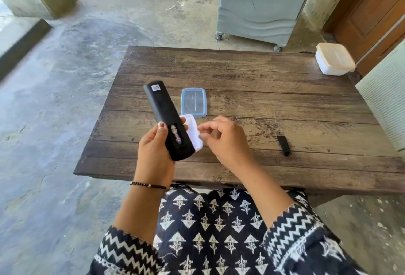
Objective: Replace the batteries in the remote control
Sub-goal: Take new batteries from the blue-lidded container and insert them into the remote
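Left hand [154, 147] grips the remote [168, 119] back-up, so its open bay shows a battery [176, 135]. Right hand [225, 141] hovers beside, fingers loosely curled, seemingly empty. Cover [284, 145] lies aside on the table [263, 90].

Lidded white box [334, 60] at table [241, 73] corner; grey cooler [260, 5] behind

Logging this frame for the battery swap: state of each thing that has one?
remote control: held back side up in left hand, battery bay open, battery inside
battery cover: off, lying on table
small white container: open, on table behind remote
blue lid: off, flat on table
lidded white tub: closed, far right corner
right hand: fingers curled, grip contents unclear
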### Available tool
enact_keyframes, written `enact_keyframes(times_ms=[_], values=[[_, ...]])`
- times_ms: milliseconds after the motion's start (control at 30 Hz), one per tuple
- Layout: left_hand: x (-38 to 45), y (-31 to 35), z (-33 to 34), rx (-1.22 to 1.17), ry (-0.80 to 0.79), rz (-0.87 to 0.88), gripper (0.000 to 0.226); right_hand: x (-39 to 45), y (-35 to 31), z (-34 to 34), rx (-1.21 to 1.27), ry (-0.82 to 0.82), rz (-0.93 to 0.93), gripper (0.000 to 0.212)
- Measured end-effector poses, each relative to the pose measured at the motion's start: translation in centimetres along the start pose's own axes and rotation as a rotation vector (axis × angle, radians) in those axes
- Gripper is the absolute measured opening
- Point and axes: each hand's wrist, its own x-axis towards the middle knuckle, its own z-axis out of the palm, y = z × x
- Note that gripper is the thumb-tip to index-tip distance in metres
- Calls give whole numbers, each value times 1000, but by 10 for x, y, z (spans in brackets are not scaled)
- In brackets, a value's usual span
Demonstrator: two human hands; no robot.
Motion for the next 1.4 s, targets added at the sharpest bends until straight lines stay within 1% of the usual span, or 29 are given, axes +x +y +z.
enact_keyframes(times_ms=[67, 167, 233, 300, 433, 567, 700, 833, 900, 933, 967, 1033, 1100, 1167, 1300, 1400], values=[[6, 8, -17, -55, 58, 9, 44, 16, -9, 14, -162, -109, -78, 23], [13, 14, -39, -93, 130, 2, 32, 34, -18, 30, -432, -217, -187, 33], [16, 14, -49, -91, 157, -11, 29, 40, -23, 39, -584, -261, -250, 34], [17, 12, -53, -94, 158, -23, 29, 43, -26, 44, -670, -289, -287, 31], [18, 7, -54, -96, 144, -53, 29, 47, -29, 49, -727, -293, -306, 29], [17, 6, -51, -96, 137, -77, 29, 50, -30, 51, -738, -329, -277, 30], [14, 7, -49, -106, 127, -96, 29, 52, -31, 51, -762, -348, -279, 23], [12, 9, -46, -106, 117, -105, 29, 52, -30, 52, -775, -353, -286, 21], [10, 11, -44, -116, 107, -106, 30, 52, -30, 48, -747, -343, -287, 24], [10, 12, -42, -124, 101, -108, 31, 51, -31, 42, -696, -334, -271, 28], [8, 13, -40, -130, 94, -109, 31, 48, -30, 34, -602, -320, -235, 33], [5, 14, -34, -132, 67, -108, 32, 40, -28, 13, -316, -270, -113, 41], [1, 13, -23, -110, 17, -111, 33, 25, -22, -10, -62, -192, -1, 41], [-5, 10, -9, -85, -43, -123, 31, 7, -13, -29, 80, -112, 84, 39], [-15, -3, 20, -87, -160, -186, 25, -28, 10, -48, 146, -37, 174, 41], [-23, -16, 37, -60, -214, -261, 23, -47, 28, -55, 164, 1, 213, 42]])
